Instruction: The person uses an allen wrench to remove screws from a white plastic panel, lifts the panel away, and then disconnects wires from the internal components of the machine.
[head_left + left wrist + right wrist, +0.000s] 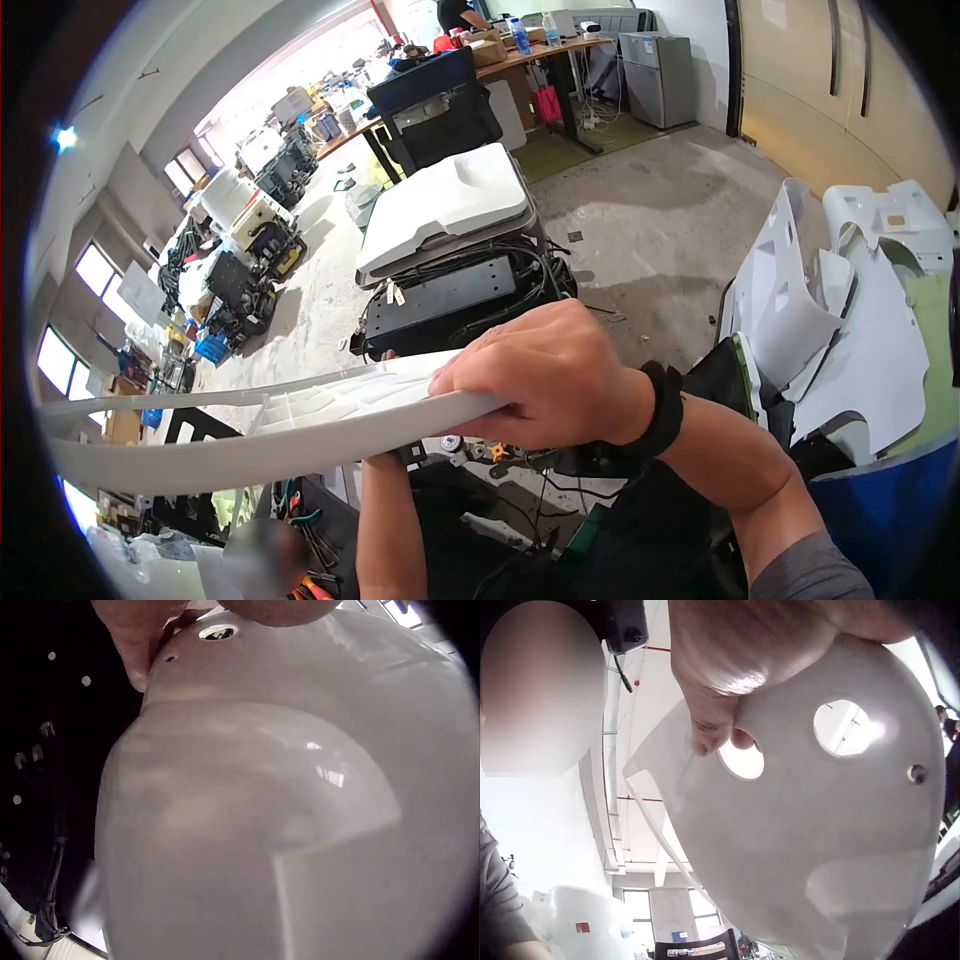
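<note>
A large curved white plastic panel (280,455) spans the left and middle of the head view, its ribbed inner side facing up. My right hand (545,375) grips its near right end from above, thumb under the edge. In the right wrist view, that hand's fingertips lie beside one of two round holes in the panel (780,817). My left forearm (390,525) rises beneath the panel, which hides most of that hand in the head view. In the left wrist view, the left hand (139,630) holds the panel at its edge, near a small oval hole.
Ahead stands a black machine base (440,305) with cables and a white cover (450,210) on top. White shell parts (800,290) lean at the right, above a blue rounded surface (890,510). Hand tools (315,540) lie low on the left. A person (460,15) is at the far desk.
</note>
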{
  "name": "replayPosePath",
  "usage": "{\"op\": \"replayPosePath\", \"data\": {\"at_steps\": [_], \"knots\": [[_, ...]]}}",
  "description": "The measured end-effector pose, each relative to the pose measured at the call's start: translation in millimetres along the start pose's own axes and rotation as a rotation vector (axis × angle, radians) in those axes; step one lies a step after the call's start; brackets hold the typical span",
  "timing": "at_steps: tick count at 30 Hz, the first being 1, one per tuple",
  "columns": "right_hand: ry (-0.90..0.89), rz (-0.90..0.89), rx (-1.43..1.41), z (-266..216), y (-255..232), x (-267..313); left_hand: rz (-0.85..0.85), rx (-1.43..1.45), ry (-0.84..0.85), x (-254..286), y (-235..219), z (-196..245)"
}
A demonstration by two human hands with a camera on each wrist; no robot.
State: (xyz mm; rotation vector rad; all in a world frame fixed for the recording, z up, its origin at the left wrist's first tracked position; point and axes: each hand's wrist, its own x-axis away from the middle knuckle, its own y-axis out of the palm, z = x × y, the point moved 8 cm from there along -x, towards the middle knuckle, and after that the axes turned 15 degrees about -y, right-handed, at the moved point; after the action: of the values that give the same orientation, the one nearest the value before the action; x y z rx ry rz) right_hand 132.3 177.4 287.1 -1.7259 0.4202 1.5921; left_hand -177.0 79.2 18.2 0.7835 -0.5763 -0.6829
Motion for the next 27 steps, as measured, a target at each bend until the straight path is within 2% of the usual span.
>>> {"op": "replayPosePath", "data": {"at_steps": [2,6,9,12,17,21,24,26,27], "knots": [[-0.005,0.066,0.035,-4,-4,1,0.026,0.012,-0.01,-1,3,0],[0.006,0.081,0.073,-7,-12,3,0.074,0.044,-0.029,-2,9,0],[0.047,0.091,0.107,-2,-21,2,0.107,0.078,-0.03,-1,14,2],[0.122,0.1,0.259,5,-35,0,0.148,0.121,-0.017,3,16,3],[0.068,0.22,0.359,6,-52,-14,0.108,0.028,0.024,14,29,1],[0.005,0.241,0.445,5,-55,-19,0.036,0.182,-0.074,1,23,-5],[-0.01,0.235,0.502,2,-54,-21,0.118,0.24,-0.072,-14,18,-10],[0.04,0.268,0.501,6,-58,-15,0.147,0.057,-0.009,-17,21,-15],[0.04,0.265,0.504,7,-58,-12,0.145,0.059,-0.012,-17,21,-17]]}}
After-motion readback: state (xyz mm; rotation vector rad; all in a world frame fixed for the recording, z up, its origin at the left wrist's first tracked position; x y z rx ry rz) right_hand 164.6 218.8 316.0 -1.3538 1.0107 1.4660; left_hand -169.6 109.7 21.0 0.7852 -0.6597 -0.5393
